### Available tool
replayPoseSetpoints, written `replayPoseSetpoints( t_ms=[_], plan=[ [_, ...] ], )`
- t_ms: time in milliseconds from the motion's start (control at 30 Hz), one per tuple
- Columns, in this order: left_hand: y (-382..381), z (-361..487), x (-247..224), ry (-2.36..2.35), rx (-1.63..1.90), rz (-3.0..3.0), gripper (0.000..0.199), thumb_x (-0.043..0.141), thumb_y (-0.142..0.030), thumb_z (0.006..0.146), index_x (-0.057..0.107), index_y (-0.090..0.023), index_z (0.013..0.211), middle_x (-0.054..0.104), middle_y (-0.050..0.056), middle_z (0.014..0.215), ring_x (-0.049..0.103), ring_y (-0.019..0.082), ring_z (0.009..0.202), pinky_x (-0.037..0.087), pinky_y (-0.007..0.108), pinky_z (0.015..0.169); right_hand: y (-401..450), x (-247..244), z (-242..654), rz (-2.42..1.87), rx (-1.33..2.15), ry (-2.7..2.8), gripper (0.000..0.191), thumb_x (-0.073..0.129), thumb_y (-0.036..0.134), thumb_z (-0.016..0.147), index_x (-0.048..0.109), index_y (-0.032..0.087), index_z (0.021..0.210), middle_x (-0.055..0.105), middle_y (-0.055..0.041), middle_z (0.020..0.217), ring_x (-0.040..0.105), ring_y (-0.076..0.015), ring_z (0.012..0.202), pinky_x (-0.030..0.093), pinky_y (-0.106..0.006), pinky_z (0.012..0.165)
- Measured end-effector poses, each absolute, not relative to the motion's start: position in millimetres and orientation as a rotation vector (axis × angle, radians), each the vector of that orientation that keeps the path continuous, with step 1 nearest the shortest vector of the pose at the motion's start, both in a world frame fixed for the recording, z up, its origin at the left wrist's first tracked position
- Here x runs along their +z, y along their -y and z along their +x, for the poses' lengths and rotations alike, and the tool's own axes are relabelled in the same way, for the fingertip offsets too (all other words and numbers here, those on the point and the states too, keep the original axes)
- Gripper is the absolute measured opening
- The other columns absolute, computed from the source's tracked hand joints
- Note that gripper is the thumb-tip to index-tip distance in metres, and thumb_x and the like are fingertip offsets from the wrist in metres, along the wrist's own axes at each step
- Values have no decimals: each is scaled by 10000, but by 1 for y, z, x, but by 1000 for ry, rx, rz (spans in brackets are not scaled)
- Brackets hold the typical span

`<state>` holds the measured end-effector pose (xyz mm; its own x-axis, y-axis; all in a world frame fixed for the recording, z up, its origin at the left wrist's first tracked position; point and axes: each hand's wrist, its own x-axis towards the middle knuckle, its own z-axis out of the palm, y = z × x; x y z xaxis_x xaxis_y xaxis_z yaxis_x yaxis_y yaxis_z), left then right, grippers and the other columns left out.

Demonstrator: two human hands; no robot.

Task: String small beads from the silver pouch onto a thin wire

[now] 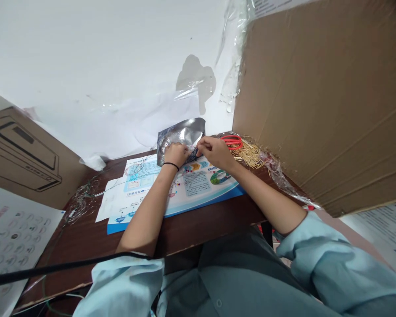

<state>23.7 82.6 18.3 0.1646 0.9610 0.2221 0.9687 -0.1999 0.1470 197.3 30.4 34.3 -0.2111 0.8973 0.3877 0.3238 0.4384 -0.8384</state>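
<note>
A crumpled silver foil bag (181, 135) stands at the far edge of the desk, gathered between both hands. My left hand (176, 155), with a black band on its wrist (170, 165), grips the bag's lower left part. My right hand (216, 152) pinches its lower right edge, and the fingertips hide what lies there. Both forearms rest over a printed blue-and-white sheet (198, 187). Just right of my right hand lie red-handled scissors (232, 141) and a heap of thin gold-coloured sticks (250, 154).
The dark wooden desk (185, 224) is walled by a large cardboard sheet (320, 101) on the right and a printed cardboard box (23, 154) on the left. A tangle of thin wire (81, 202) lies left, and a black cable (53, 267) crosses the near corner.
</note>
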Motion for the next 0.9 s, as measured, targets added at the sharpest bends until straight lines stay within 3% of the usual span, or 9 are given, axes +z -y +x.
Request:
replayPoseSetpoints(
  t_ms=[300,467,600,767,900],
  plan=[
    [-92,18,6,1980,-819,-2362,165,572,-139,863,717,-177,795,726,153,1069,633,288,1110,498,397,991,-34,30,196,-1048,816,1729,142,541,227,919,571,209,781,745,-27,779,613,-137,646,472,-294,669],
    [-77,33,27,2244,-1718,-2330,87,586,-146,873,645,-179,819,717,59,834,672,179,808,551,333,820,-39,21,198,-1065,722,1687,136,536,248,927,586,215,805,750,-35,806,639,-153,681,494,-312,719],
    [-39,39,32,2360,-2578,-2360,61,628,-113,881,616,-156,839,716,36,850,670,102,751,553,250,763,-35,15,195,-1106,564,1698,135,530,255,943,622,216,853,748,-38,845,660,-171,759,492,-327,783],
    [4,22,-1,2483,-3047,-2098,118,730,-78,831,637,-149,837,695,7,771,656,66,695,548,185,718,-26,-4,178,-1037,556,1740,107,558,279,952,617,227,879,729,-16,826,652,-165,752,497,-323,789],
    [6,14,-22,2419,-3263,-1939,108,726,-49,829,677,-144,847,707,6,769,667,61,700,565,193,774,-25,-27,165,-955,542,1766,132,550,319,970,590,236,875,700,-12,827,627,-170,763,503,-339,787]
  ],
)
